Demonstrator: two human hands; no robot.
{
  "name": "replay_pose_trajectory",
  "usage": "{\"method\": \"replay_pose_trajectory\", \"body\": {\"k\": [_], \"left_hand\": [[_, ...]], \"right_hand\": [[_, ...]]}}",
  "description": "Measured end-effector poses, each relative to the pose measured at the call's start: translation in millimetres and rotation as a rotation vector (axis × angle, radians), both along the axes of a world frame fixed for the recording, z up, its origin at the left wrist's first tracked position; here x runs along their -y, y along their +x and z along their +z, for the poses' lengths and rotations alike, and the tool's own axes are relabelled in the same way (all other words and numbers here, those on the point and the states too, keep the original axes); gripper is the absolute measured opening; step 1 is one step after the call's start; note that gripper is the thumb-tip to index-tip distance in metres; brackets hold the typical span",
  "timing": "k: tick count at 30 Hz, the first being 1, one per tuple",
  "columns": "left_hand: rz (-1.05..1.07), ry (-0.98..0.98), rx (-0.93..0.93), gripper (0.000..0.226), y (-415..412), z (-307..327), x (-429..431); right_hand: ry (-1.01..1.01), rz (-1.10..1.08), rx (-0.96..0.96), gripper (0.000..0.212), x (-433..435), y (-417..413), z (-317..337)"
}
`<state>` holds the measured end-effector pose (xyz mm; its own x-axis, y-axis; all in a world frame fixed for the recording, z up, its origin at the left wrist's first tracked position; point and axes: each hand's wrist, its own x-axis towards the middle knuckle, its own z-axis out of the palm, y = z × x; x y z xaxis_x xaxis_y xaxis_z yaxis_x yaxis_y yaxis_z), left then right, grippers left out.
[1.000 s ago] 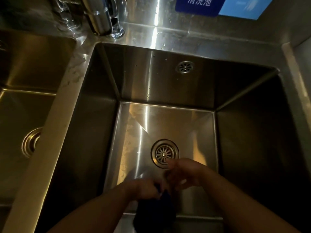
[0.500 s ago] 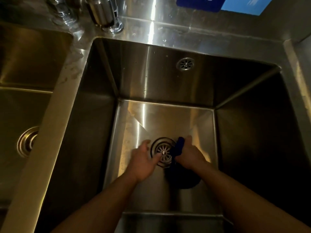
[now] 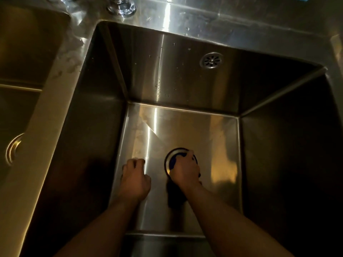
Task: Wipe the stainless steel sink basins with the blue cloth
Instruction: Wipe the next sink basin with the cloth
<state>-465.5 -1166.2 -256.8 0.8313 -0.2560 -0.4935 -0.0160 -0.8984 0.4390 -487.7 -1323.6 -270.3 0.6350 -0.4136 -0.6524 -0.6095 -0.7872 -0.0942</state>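
Note:
Both my hands are down in the deep right-hand steel basin [image 3: 185, 130]. My right hand [image 3: 185, 170] grips the blue cloth [image 3: 174, 160] and presses it onto the round drain [image 3: 169, 157] in the floor, covering most of it. The cloth's dark tail trails back under my wrist. My left hand [image 3: 135, 175] rests on the basin floor just left of the drain, with its fingers curled and nothing in them that I can see.
A round overflow grille [image 3: 211, 60] sits high on the basin's back wall. A steel divider [image 3: 42, 127] separates this basin from the left basin, whose drain [image 3: 13, 149] shows at the left edge. The tap's base [image 3: 121, 6] stands on the back ledge.
My right hand has pushed the cloth forward onto the drain, hiding the strainer. My left hand has slid left, away from the drain, and curled its fingers. The camera has moved closer.

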Motion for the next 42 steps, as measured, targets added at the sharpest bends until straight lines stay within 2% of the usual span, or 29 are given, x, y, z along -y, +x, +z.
{"method": "replay_pose_trajectory", "body": {"k": [5,8,11,14,17,20,28,31,36,42], "left_hand": [[0.019,-0.055,-0.003,0.042,3.4,10.8,15.5],[0.059,-0.095,-0.049,0.038,7.0,20.0,21.7],[0.078,-0.140,-0.074,0.036,8.0,31.2,26.9],[0.054,-0.153,-0.093,0.034,7.8,50.2,25.5],[-0.042,-0.107,-0.146,0.033,4.4,67.1,17.3],[-0.121,-0.085,-0.197,0.035,4.1,76.1,6.1],[-0.175,-0.041,-0.220,0.036,-0.2,87.4,4.3],[-0.213,-0.077,-0.236,0.036,2.7,107.8,-0.2],[-0.239,-0.203,-0.244,0.029,8.8,168.4,-18.9],[-0.257,-0.398,-0.141,0.022,2.7,253.2,-63.3]], "right_hand": [[0.165,-0.611,0.026,0.042,-2.1,14.8,3.9],[0.328,-0.834,0.039,0.047,12.5,15.3,4.7],[0.586,-1.126,0.138,0.037,29.8,4.2,15.0],[0.704,-1.261,0.138,0.028,42.3,-15.4,33.6],[0.651,-1.172,0.133,0.036,42.5,-28.1,45.7],[0.532,-0.927,0.177,0.038,32.7,-28.1,52.1],[0.385,-0.535,0.095,0.051,8.5,-15.8,66.2],[0.408,-0.554,0.154,0.059,14.1,-19.4,82.3],[0.440,-0.613,0.309,0.034,1.8,-33.3,148.8],[0.530,-0.642,0.404,0.031,-38.9,-54.8,219.9]]}}
